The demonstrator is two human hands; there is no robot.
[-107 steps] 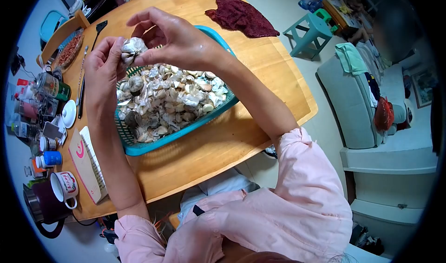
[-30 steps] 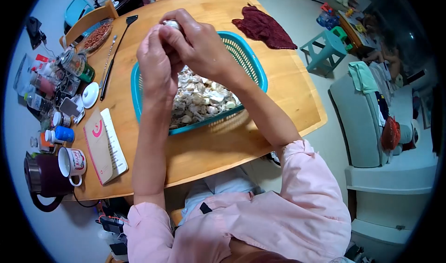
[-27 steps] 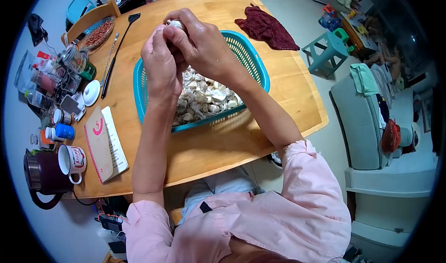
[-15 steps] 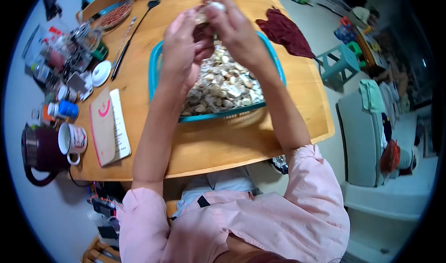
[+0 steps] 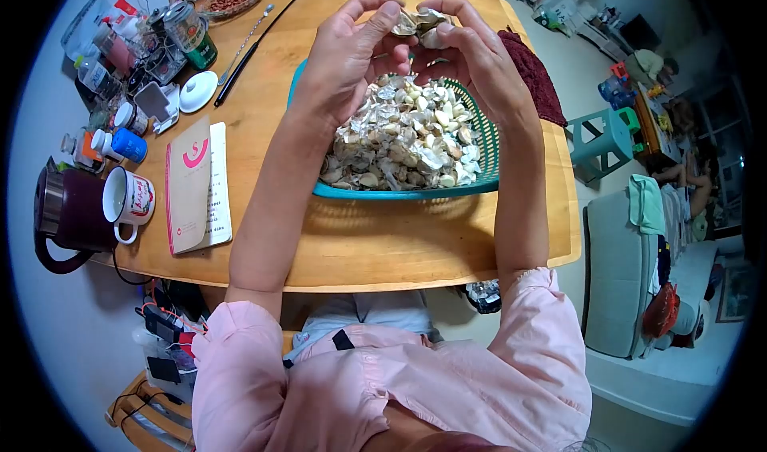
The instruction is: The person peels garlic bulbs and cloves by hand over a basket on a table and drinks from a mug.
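Note:
Garlic is pinched between the fingers of both hands above a teal plastic basket [image 5: 479, 184]. My left hand [image 5: 343, 64] grips one piece of garlic [image 5: 405, 25] between thumb and fingers. A larger chunk of garlic [image 5: 432, 27] with papery skin is in my right hand [image 5: 491, 64], right beside the left piece; whether the two are still joined, I cannot tell. Below, a heap of garlic cloves and loose skins [image 5: 399, 144] fills the basket, some cloves peeled and pale. My forearms hide parts of the basket's sides.
On the wooden table [image 5: 375, 252] lie a notebook [image 5: 192, 188], a black-handled spatula [image 5: 264, 40] and a white lid [image 5: 198, 92]. An enamel mug [image 5: 128, 198], a dark kettle [image 5: 76, 212] and several jars line the left. A maroon cloth [image 5: 531, 76] lies on the right; a teal stool [image 5: 603, 140] stands beyond.
My hands have drawn apart slightly, and the garlic between them now shows as separate-looking pieces. The view has shifted, so the basket appears farther right.

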